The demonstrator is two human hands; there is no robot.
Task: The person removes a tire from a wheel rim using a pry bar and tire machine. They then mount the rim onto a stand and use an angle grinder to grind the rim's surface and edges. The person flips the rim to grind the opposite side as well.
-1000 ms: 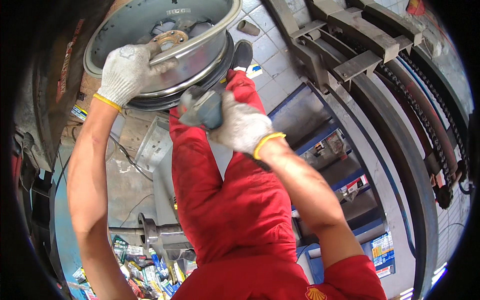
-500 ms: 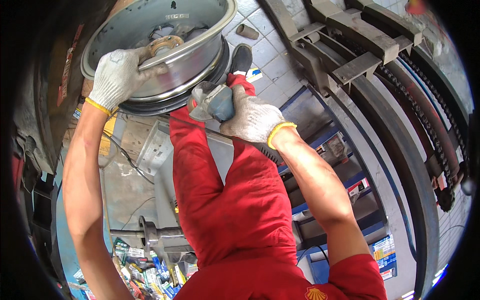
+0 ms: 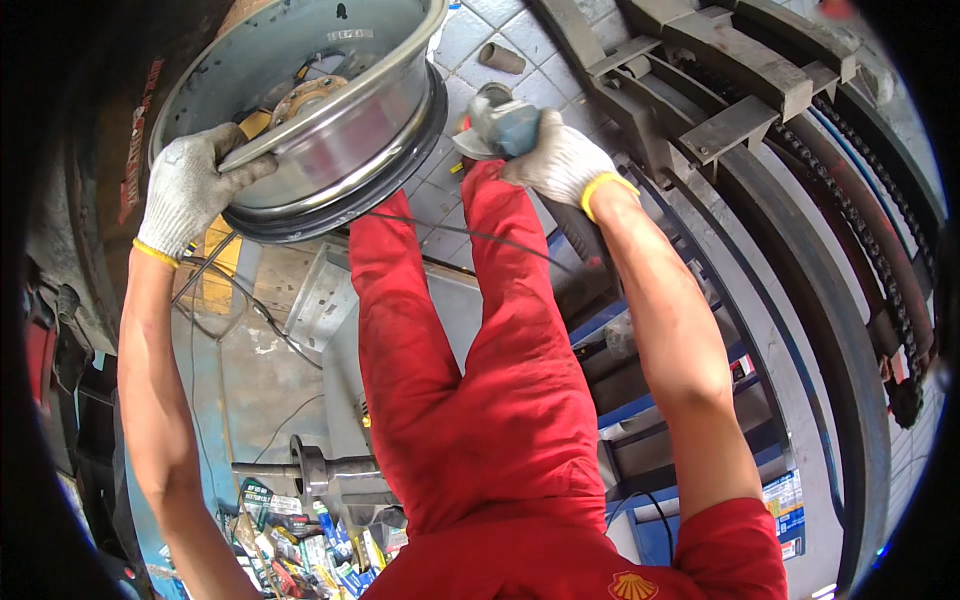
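A large silver wheel rim [image 3: 345,170] stands tilted at the upper left, with a rusty hub [image 3: 308,98] showing inside it. My left hand [image 3: 190,185], in a white knitted glove, grips the rim's near edge, thumb and fingers closed around it. My right hand [image 3: 568,160], gloved the same way, is wrapped around the body of an angle grinder [image 3: 505,122]. The grinder is held to the right of the rim, apart from it, above my lower leg. A dark cord [image 3: 465,232] crosses in front of my legs.
To the right stands a heavy metal frame [image 3: 735,125] with chains [image 3: 890,320]. A short pipe piece [image 3: 502,58] lies on the tiled floor. Below left are a metal shaft with a flange [image 3: 312,464] and a pile of colourful packages [image 3: 320,545]. Blue-edged shelving [image 3: 690,400] stands beside my right leg.
My right hand has carried the grinder to the right and farther out, away from the rim. My left hand and the rim have shifted slightly left, the hand also nearer.
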